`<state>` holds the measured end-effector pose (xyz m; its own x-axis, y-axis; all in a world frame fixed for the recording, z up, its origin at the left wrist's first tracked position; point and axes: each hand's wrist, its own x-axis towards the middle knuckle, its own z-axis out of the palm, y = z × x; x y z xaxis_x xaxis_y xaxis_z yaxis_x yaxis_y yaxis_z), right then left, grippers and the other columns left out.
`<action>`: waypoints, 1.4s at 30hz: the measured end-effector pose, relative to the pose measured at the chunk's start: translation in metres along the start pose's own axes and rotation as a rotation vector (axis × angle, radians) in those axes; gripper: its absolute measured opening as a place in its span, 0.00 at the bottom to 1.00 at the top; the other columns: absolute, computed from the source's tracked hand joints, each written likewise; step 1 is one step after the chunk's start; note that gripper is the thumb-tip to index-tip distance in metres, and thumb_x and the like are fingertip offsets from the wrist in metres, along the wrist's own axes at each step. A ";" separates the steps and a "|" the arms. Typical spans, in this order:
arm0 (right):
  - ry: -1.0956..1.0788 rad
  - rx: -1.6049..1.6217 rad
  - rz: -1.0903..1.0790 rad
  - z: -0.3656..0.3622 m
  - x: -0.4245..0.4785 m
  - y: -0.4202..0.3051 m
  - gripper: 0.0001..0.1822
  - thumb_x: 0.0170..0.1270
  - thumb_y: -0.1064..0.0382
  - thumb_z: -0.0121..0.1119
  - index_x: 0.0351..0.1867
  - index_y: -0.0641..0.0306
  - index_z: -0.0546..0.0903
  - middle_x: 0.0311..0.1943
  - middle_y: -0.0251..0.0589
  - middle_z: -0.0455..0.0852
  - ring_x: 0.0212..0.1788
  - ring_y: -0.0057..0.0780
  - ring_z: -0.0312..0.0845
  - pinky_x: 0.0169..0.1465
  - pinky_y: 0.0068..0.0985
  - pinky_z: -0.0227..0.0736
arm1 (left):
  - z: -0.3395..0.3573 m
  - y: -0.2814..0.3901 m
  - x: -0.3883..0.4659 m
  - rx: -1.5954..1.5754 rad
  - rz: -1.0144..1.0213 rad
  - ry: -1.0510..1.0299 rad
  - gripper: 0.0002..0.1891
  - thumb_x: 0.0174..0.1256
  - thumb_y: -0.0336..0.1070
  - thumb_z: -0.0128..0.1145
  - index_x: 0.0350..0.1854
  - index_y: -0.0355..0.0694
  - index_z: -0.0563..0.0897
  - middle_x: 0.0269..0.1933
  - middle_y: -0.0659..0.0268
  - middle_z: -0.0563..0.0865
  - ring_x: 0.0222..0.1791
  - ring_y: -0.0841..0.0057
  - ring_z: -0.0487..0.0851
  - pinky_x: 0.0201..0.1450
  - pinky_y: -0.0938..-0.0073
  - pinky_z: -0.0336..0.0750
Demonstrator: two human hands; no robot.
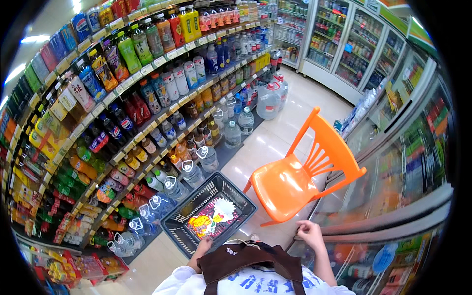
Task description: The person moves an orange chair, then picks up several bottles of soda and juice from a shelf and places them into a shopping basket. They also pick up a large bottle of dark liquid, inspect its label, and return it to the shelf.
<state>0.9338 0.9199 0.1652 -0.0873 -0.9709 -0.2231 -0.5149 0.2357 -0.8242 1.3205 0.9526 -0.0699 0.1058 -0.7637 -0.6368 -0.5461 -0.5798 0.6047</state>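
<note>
My left hand [204, 245] is at the near rim of a dark plastic shopping basket [173, 230], its fingers closed on that rim. Inside the basket lie a packet with yellow and red print [201, 225] and a white, jagged-edged piece [224, 209], over a pink and dark patterned surface. My right hand [309, 233] is raised with bent fingers and holds nothing that I can see. It is near the front of an orange plastic chair [284, 184] and beside the glass cooler doors on the right. A brown apron [247, 260] covers my chest.
Drink shelves [162, 62] curve along the left, with large water bottles [208, 158] on the floor-level ledge. Glass-door coolers [332, 40] line the back and right side. Big water jugs [268, 101] stand at the shelf's far end. Tiled floor [274, 129] shows between shelves and coolers.
</note>
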 end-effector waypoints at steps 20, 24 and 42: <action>-0.366 -0.363 -0.053 -0.011 0.179 0.036 0.27 0.46 0.59 0.58 0.49 0.67 0.67 0.48 0.53 0.68 0.52 0.42 0.64 0.54 0.28 0.59 | 0.032 -0.068 -0.010 -0.185 -0.209 0.170 0.18 0.53 0.44 0.50 0.41 0.35 0.74 0.35 0.57 0.80 0.36 0.68 0.79 0.39 0.73 0.71; 0.091 -0.456 -0.187 -0.092 0.262 0.064 0.24 0.44 0.68 0.56 0.47 0.66 0.67 0.47 0.53 0.66 0.53 0.43 0.60 0.56 0.29 0.56 | 0.046 0.034 -0.001 -0.386 -0.276 0.173 0.15 0.53 0.39 0.52 0.41 0.35 0.74 0.36 0.59 0.80 0.36 0.72 0.78 0.40 0.76 0.70; -0.624 -0.634 0.035 -0.124 0.543 0.186 0.23 0.45 0.62 0.55 0.46 0.64 0.71 0.36 0.48 0.77 0.39 0.40 0.73 0.43 0.30 0.68 | 0.144 0.211 0.091 -0.206 -0.317 0.283 0.20 0.51 0.43 0.52 0.44 0.35 0.73 0.40 0.50 0.77 0.40 0.61 0.77 0.43 0.69 0.69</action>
<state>0.6844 0.4317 -0.0445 0.2736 -0.7196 -0.6382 -0.9120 0.0168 -0.4099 1.0949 0.8020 -0.0691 0.4785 -0.5709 -0.6671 -0.2775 -0.8191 0.5020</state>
